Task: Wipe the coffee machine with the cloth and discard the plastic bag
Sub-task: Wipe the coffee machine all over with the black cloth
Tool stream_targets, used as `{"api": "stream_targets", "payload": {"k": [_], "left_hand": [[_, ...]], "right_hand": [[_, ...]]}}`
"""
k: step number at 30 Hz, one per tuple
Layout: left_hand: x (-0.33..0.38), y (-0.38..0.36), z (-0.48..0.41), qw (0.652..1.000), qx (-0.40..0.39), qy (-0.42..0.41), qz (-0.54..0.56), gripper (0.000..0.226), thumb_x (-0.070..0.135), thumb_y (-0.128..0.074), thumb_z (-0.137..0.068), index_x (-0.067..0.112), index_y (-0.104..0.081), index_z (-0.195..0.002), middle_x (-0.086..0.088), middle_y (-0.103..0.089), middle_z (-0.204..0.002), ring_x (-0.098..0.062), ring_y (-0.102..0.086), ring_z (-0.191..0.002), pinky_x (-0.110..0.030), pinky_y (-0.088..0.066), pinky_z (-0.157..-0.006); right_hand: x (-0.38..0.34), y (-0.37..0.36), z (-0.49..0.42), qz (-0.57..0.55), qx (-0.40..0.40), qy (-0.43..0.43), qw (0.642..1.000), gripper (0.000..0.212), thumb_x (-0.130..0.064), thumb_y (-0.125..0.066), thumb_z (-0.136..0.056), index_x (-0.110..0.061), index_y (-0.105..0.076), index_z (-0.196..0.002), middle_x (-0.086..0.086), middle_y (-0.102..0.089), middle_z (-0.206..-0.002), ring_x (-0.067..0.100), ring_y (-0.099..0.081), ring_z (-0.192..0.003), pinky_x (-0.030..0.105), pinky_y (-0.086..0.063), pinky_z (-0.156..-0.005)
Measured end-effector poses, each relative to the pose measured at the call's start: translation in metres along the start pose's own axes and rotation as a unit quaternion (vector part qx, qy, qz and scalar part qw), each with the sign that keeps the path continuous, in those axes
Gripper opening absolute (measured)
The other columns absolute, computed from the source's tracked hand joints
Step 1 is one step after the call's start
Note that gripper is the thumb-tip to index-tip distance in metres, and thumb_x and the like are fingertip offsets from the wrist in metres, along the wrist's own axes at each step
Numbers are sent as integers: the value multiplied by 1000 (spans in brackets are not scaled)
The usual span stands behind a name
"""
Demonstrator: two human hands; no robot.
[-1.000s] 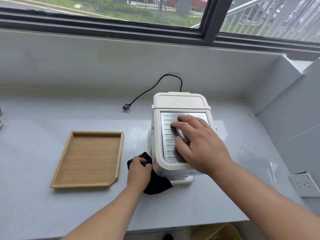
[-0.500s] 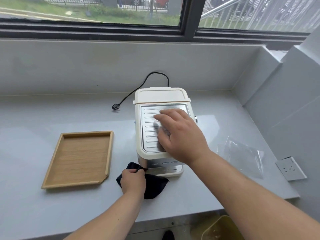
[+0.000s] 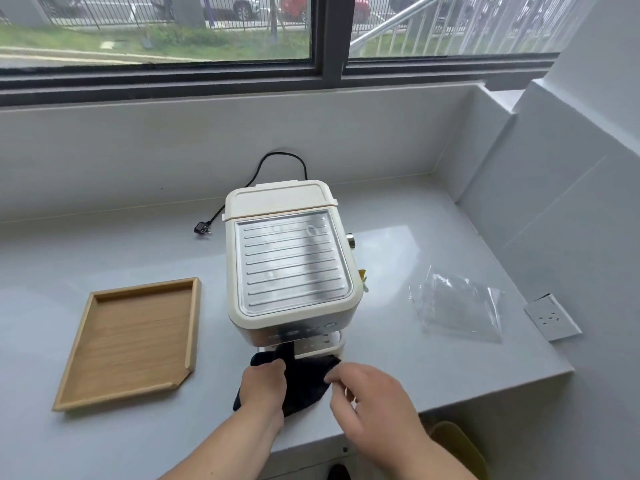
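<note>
Low at the front edge of the table (image 3: pixel 104 441), the dark cloth (image 3: pixel 304 382) is held in the grip of the left hand (image 3: pixel 263 386), whose fingers are closed over its left part. The right hand (image 3: pixel 374 403) is seen just beside it, with its fingertips (image 3: pixel 330 377) curled at the cloth's right edge; whether the cloth is actually pinched there cannot be told, as the hand is blurred. One corner of the cloth is raised against the base of the coffee machine (image 3: pixel 291 258), under its control panel, while the rest is spread on the table in front of it.

The cream machine is stood upright in the middle of the table, its ribbed metal top left uncovered. Behind it a black power cord (image 3: pixel 258 174) is looped up against the wall, and its plug (image 3: pixel 201 230) is laid on the table, unplugged, to the machine's left.

An empty wooden tray (image 3: pixel 194 323) is set to the left of the machine, apart from it. To the right, well apart from both hands, the clear plastic bag (image 3: pixel 457 306) is lain flat on the table, with the machine's corner between it and the cloth. A white wall socket (image 3: pixel 552 318) is fixed beyond the bag. A yellow bin (image 3: pixel 457 448) is partly seen below the table edge, beside the right forearm.
</note>
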State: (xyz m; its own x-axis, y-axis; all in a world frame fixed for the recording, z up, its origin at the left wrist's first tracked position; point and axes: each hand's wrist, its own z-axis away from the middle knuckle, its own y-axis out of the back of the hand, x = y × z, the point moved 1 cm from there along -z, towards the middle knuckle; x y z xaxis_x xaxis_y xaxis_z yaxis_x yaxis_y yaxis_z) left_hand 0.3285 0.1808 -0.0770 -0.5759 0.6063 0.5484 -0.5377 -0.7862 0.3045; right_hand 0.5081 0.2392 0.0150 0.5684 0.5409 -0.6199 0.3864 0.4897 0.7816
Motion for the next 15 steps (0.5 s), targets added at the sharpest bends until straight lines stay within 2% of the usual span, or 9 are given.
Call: {"api": "stream_targets", "payload": {"k": [2,4,6,8,11,13,15], "left_hand": [[-1,-9,5,1000,-30,1,1,19,13,-54,-88,3,-67,-98,-16,-65,-87,-32,-58,-79,-39,-44,-70],[-1,-19,9,998,-61,4,6,19,12,-55,-87,6,-68,-99,-16,-71,-93,-37,-67,-90,-42,-51,-73],[0,-29,11,997,-81,9,2,19,10,-57,-88,5,-70,-101,-21,-74,-97,-42,-71,-98,-44,-55,-76],[0,-39,12,994,-107,13,-6,19,10,-57,-90,7,-71,-103,-22,-77,-94,-42,-74,-94,-45,-58,-74],[0,-49,18,989,-143,10,-39,14,12,-59,-92,12,-71,-100,-14,-80,-77,-36,-76,-81,-40,-57,-66],[3,-51,24,984,-157,-5,-80,14,12,-60,-90,12,-71,-99,-13,-77,-69,-33,-72,-71,-34,-51,-56],[10,-52,34,973,-185,-38,-135,15,14,-61,-88,9,-73,-96,-13,-73,-66,-30,-66,-65,-33,-46,-54]], "right_hand": [[15,-22,-1,-51,-109,-128,984,35,-48,-44,-94,-45,-62,-123,-25,-67,-109,-1,-63,-93,22,-53,-85],[23,-38,-7,-118,-138,-200,963,41,-48,-50,-92,-47,-57,-133,-24,-67,-114,-2,-64,-93,20,-53,-87],[27,-50,-14,-183,-141,-245,942,54,-45,-58,-88,-47,-50,-142,-22,-65,-118,-7,-62,-96,12,-48,-83],[28,-60,-20,-245,-138,-269,921,66,-41,-63,-83,-48,-44,-145,-23,-64,-114,-9,-62,-96,7,-46,-73],[31,-68,-29,-293,-118,-294,902,70,-36,-64,-79,-52,-40,-143,-20,-70,-109,3,-69,-92,19,-56,-69],[32,-69,-34,-292,-100,-301,902,70,-34,-61,-82,-51,-37,-146,-13,-71,-116,10,-70,-97,21,-54,-71],[39,-70,-38,-281,-74,-306,907,61,-25,-58,-84,-43,-43,-141,-7,-70,-117,11,-68,-97,19,-51,-70]]}}
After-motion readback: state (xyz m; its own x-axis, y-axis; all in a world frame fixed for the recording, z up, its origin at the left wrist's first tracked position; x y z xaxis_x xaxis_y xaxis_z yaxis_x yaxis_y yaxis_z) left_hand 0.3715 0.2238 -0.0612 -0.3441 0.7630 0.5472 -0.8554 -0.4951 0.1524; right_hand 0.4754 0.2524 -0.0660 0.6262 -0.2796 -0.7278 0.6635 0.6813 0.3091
